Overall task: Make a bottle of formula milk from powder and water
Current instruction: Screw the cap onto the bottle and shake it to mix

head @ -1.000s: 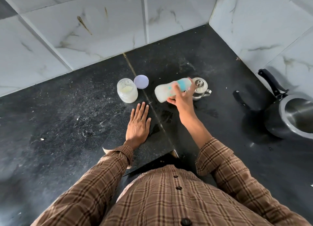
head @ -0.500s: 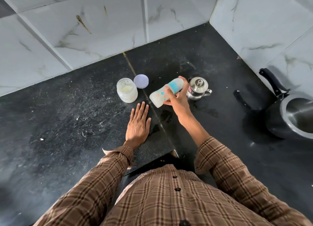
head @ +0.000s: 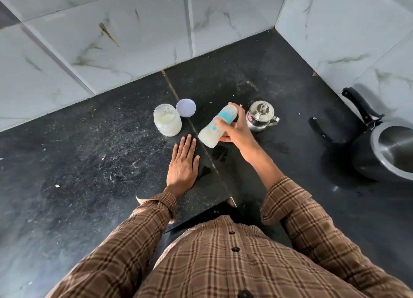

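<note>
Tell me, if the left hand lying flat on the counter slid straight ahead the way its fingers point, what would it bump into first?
Probably the bottle that the right hand grips, though it may hang above the counter, so the left hand might pass beneath. The open powder jar sits slightly left of that line.

Desk: dark speckled stone, semi-gloss, dusty and scuffed. Wall tiles: glossy white marble-look, grey veins. Baby bottle: frosted translucent plastic, printed. Jar: clear, powder-smeared; lid matt lilac plastic. Small pot: polished shiny steel. Cooker: brushed metal inside, black handle. Sleeves: woven checked cloth.
</note>
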